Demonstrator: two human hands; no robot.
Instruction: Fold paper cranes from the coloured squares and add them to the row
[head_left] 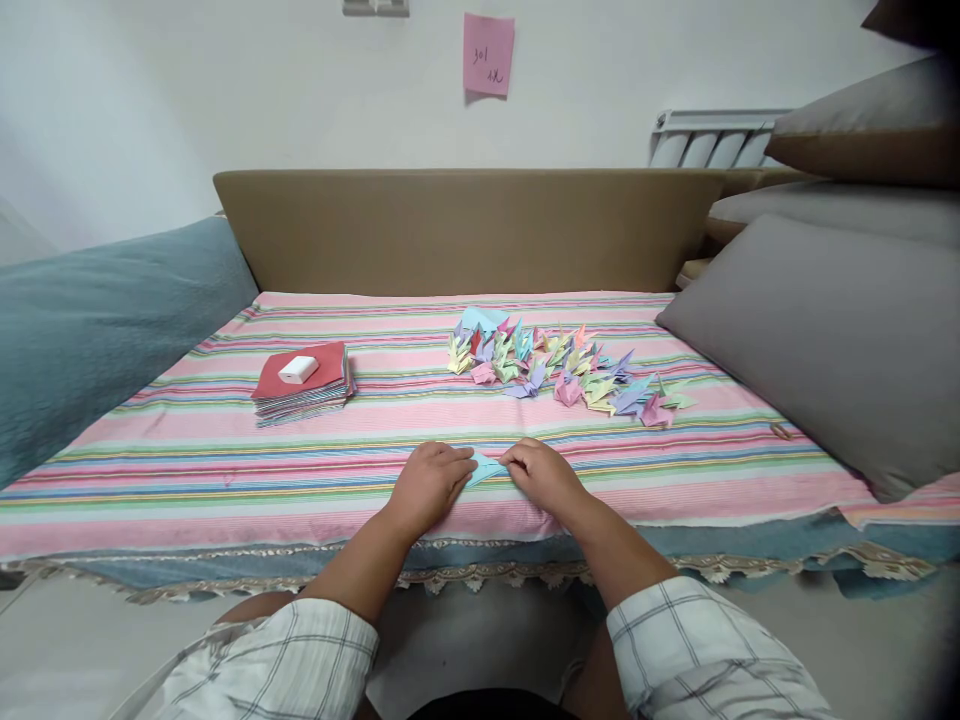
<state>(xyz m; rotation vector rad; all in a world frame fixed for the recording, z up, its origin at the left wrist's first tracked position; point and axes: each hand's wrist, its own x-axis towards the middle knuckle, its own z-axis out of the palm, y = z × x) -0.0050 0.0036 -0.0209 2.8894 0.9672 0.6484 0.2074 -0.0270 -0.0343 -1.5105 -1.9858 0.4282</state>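
A small piece of light blue folded paper (485, 467) lies on the striped cloth near the front edge, between my hands. My left hand (429, 487) has its fingers together over the paper's left end and holds it there. At the other end, my right hand (549, 482) pinches the narrow tip between thumb and forefinger. Parts of the paper are hidden under the fingers. Beyond my hands, a cluster of folded paper cranes (568, 388) in many pastel colours spreads to the right. Behind its left side is a light blue paper piece (484, 319).
To the left, a stack of paper sheets (304, 408) has a red top sheet with a small white block (298, 370) on it. A large grey cushion (832, 340) leans at the right, and a small brown ring-like item (781, 431) lies beside it. A brown backrest (472, 230) borders the far side.
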